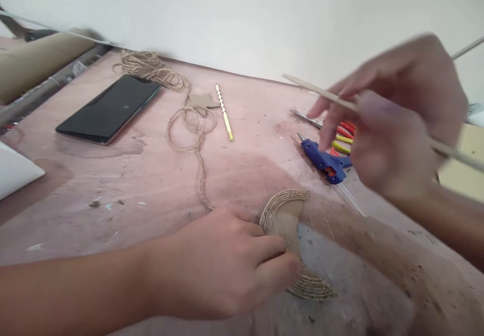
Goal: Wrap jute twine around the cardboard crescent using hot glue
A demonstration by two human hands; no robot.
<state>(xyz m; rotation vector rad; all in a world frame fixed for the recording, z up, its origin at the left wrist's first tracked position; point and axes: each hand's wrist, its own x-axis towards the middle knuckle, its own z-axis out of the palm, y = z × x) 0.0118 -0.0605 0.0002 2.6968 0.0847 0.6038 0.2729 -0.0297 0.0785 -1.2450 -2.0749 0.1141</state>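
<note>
My left hand is closed over a cardboard crescent lying on the table, with rows of jute twine along its outer curve. Its middle is hidden under my fingers. A strand of twine runs from under this hand to loose loops farther back. At the right, my right hand, blurred, is raised and closed around a thin pale stick. Behind it shows another blurred hand; whose it is I cannot tell. Below these hands lies a blue glue gun with a clear glue stick in its back.
A black phone lies at the left near a twine bundle. A cardboard scrap and a yellow patterned pencil are mid-table. Red- and yellow-handled tools lie behind the glue gun. A cardboard tube is at the far left.
</note>
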